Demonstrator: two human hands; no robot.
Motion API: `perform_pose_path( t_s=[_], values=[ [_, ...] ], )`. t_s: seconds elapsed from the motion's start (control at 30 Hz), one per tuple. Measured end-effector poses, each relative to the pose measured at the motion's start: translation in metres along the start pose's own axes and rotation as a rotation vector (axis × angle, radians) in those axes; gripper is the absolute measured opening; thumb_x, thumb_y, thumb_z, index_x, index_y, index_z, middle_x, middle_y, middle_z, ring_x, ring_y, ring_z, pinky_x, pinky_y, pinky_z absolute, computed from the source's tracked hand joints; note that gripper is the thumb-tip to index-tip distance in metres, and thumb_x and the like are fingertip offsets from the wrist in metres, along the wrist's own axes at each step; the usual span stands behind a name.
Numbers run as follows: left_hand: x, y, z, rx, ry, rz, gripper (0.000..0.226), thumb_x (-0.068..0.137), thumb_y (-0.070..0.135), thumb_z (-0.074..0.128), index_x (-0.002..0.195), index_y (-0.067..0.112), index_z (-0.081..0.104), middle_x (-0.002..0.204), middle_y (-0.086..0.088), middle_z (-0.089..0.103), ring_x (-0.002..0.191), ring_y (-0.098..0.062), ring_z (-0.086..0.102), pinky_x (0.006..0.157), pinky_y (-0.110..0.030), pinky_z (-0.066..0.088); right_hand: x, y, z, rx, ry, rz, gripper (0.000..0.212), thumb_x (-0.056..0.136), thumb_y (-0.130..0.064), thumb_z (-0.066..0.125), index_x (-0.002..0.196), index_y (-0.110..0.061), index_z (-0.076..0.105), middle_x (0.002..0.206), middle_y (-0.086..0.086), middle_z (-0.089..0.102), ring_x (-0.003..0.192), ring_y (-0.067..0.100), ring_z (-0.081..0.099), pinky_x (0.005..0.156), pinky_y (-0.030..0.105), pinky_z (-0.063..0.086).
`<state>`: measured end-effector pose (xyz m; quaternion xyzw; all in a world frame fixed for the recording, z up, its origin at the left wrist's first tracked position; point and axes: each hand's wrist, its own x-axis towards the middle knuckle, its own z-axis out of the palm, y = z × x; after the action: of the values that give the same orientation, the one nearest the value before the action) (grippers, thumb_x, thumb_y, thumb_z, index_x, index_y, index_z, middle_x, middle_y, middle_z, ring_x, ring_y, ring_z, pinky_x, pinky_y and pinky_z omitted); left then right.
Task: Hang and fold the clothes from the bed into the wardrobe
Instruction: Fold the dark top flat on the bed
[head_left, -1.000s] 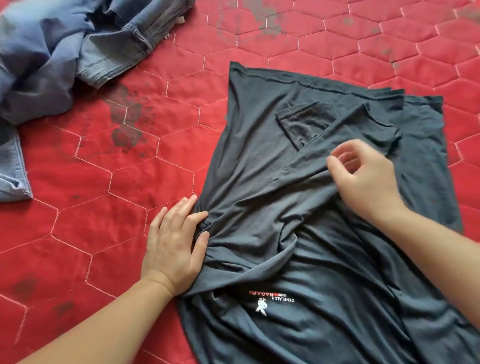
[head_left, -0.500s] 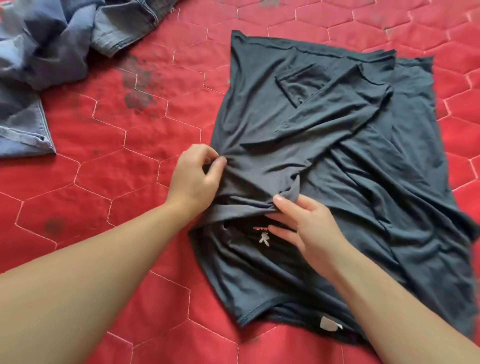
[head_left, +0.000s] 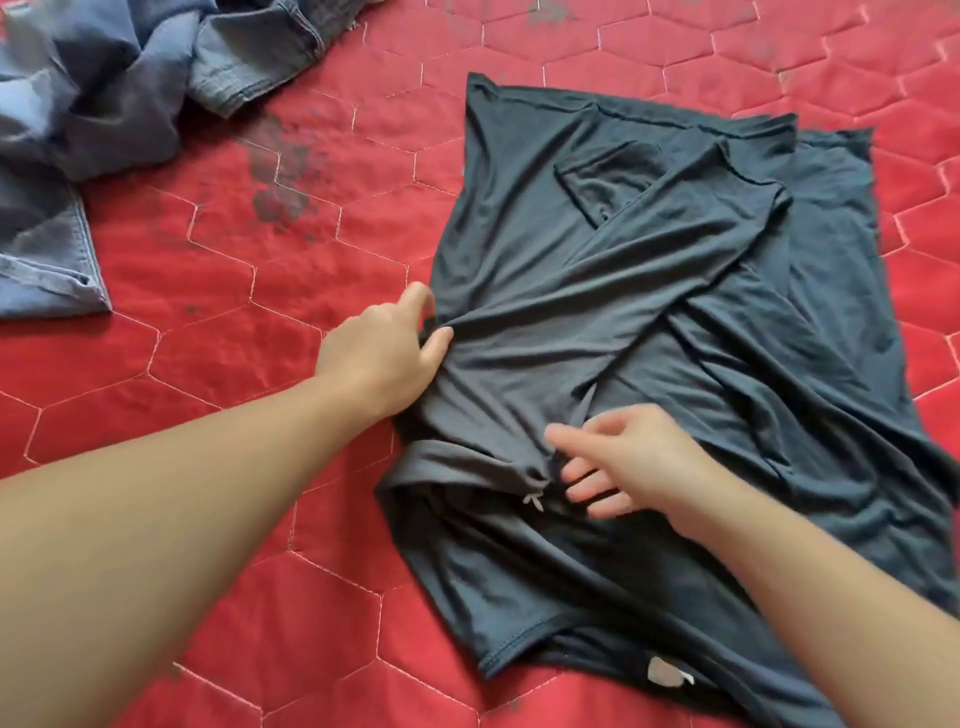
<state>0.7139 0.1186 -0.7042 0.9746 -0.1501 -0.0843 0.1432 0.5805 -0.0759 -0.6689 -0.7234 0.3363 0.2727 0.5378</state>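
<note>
Dark grey shirt (head_left: 649, 291) lies crumpled on the red quilt (head_left: 218, 364), its near hem at 5 o'clock; right hand (head_left: 618, 462), fingers loosely spread, touches the bunched middle fold; left hand (head_left: 384, 353) pinches the shirt's 9 o'clock edge; bare quilt opens toward 8 o'clock; denim clothes (head_left: 104, 104) are heaped at 10 o'clock.

body | 2 forearms, bare to frame edge | left hand (head_left: 382, 358) bare | right hand (head_left: 628, 462) bare, fingers (head_left: 571, 436) blurred

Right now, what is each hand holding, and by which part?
The left hand pinches the dark shirt at its left edge. The right hand touches the shirt's bunched middle fold, too blurred to tell a grip.
</note>
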Motion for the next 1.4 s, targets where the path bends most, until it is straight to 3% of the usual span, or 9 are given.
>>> perform_pose_path(
  t_s=[0.13,0.27,0.37,0.53,0.83,0.97,1.07,1.3,1.4],
  values=[
    [0.015,0.032,0.012,0.023,0.078,0.387,0.052,0.090,0.055,0.037,0.135,0.032,0.050,0.140,0.003,0.052,0.133,-0.023,0.043,0.105,-0.043,0.030,0.051,-0.030,-0.054,-0.466,0.640,-0.495,0.021,0.087,-0.035,0.062,0.076,-0.016,0.063,0.079,-0.001,0.065,0.080,0.024,0.064,0.075,0.034,0.049],
    [0.025,0.043,0.042,0.140,-0.143,0.359,0.065,0.090,0.066,0.015,0.152,0.045,0.012,0.163,0.012,0.007,0.151,-0.014,-0.001,0.121,-0.046,-0.003,0.108,-0.038,-0.087,-0.928,0.580,-0.605,0.058,0.093,-0.049,0.048,0.144,-0.025,0.039,0.153,0.009,0.031,0.140,0.028,0.031,0.113,0.046,0.030],
    [0.024,0.037,0.048,0.115,-0.076,0.354,0.074,0.083,0.072,0.012,0.151,0.046,0.012,0.162,0.013,0.008,0.150,-0.011,0.000,0.121,-0.046,-0.004,0.136,-0.029,-0.111,-1.046,0.551,-0.437,0.075,0.090,-0.068,0.030,0.154,-0.034,0.010,0.163,0.005,-0.001,0.150,0.022,-0.001,0.120,0.044,0.004],
    [0.055,0.025,0.033,-0.317,-0.028,0.285,0.072,0.079,0.072,0.038,0.145,0.043,0.035,0.156,0.010,0.032,0.144,-0.007,0.028,0.118,-0.044,0.020,0.150,-0.028,-0.137,-1.022,0.565,-0.394,0.085,0.084,-0.079,0.024,0.154,-0.035,0.006,0.163,0.003,-0.005,0.150,0.017,-0.006,0.121,0.041,-0.002],
    [0.068,-0.011,0.029,0.022,-0.027,0.161,0.080,0.084,0.071,0.012,0.154,0.033,0.014,0.162,0.010,0.006,0.149,-0.009,-0.002,0.121,-0.041,-0.004,0.150,-0.032,-0.140,-1.059,0.600,-0.409,0.090,0.075,-0.081,0.014,0.152,-0.034,0.020,0.161,0.006,0.013,0.148,0.020,0.009,0.118,0.044,0.007],
    [0.066,-0.013,0.031,-0.035,0.043,0.169,0.077,0.086,0.067,0.028,0.151,0.025,0.031,0.160,0.007,0.022,0.148,-0.010,0.014,0.120,-0.042,0.006,0.158,-0.081,-0.112,-0.905,0.820,-0.721,0.053,0.081,-0.057,0.040,0.116,-0.022,0.061,0.116,0.007,0.055,0.109,0.032,0.050,0.092,0.045,0.032],
    [0.066,-0.014,0.033,-0.039,0.065,0.185,0.077,0.085,0.064,0.037,0.148,0.020,0.039,0.157,0.004,0.030,0.147,-0.012,0.022,0.118,-0.044,0.012,0.178,-0.144,-0.053,-0.853,0.648,-0.967,0.026,0.084,-0.031,0.044,0.086,-0.018,0.066,0.083,0.004,0.068,0.083,0.032,0.064,0.077,0.040,0.039],
    [0.067,-0.016,0.035,-0.092,0.083,0.200,0.074,0.084,0.058,0.044,0.146,0.019,0.043,0.155,0.004,0.034,0.146,-0.013,0.025,0.117,-0.045,0.016,0.229,-0.248,0.014,-0.910,0.505,-0.467,0.029,0.093,-0.042,0.049,0.091,-0.015,0.058,0.108,0.010,0.065,0.103,0.034,0.061,0.074,0.033,0.039],
    [0.066,-0.019,0.038,-0.135,0.114,0.219,0.071,0.083,0.057,0.046,0.146,0.024,0.044,0.155,0.003,0.035,0.145,-0.014,0.027,0.117,-0.046,0.017,0.236,-0.270,0.017,-0.674,0.501,-0.520,0.023,0.089,-0.030,0.049,0.072,-0.014,0.050,0.079,0.007,0.059,0.082,0.031,0.058,0.069,0.031,0.041]
  ],
)
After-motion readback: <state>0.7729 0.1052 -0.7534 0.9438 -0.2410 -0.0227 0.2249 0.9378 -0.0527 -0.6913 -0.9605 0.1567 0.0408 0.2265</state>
